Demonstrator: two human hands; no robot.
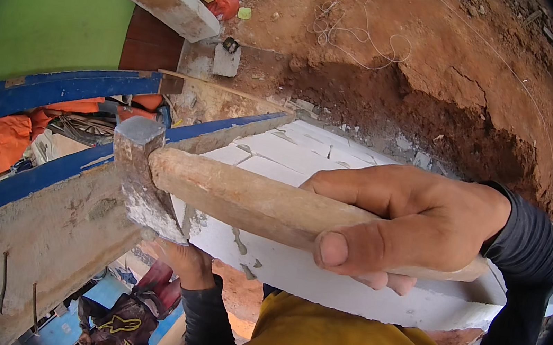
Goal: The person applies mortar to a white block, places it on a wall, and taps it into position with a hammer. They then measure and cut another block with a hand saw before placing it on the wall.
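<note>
My right hand (409, 225) is closed around the pale wooden handle (252, 197) of a hammer, thumb lying along it. The hammer's worn steel head (137, 168), smeared with white, points to the left, in front of the blue frame. Beneath the hammer a white lightweight concrete block (372, 297) lies along the top of a white block wall (287, 146), with grey mortar smears on it. Low and partly hidden, my left hand (187, 263) is by the left end of the block; its fingers are out of sight behind the hammer head and block.
Blue-painted frame bars (29, 192) with a rough concrete face run along the left, two bent rods (4, 280) sticking out. Beyond the wall rises a reddish earth bank (456, 77) with loose string. Another person (124, 320) is lower left. A loose block (171, 1) lies by the green wall (53, 10).
</note>
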